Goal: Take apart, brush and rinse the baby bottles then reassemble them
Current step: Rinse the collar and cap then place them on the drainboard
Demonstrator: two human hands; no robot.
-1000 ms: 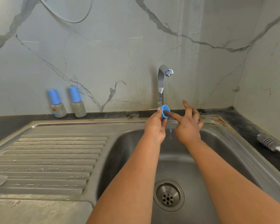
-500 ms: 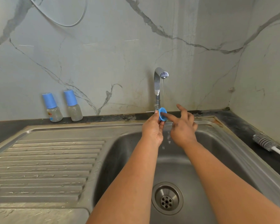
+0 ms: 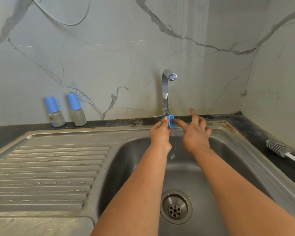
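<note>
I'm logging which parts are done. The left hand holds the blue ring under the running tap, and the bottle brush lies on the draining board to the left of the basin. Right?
Not quite. The head view shows the bottle brush lying on the dark counter to the right of the basin, not on the draining board. The rest stands: the left hand holds the blue ring under the running tap.

No readable text anywhere; only a small, illegible printed mark on the left baby bottle (image 3: pixel 55 114).

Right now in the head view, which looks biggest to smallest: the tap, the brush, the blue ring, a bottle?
1. tap
2. brush, though it runs off frame
3. bottle
4. blue ring
</note>
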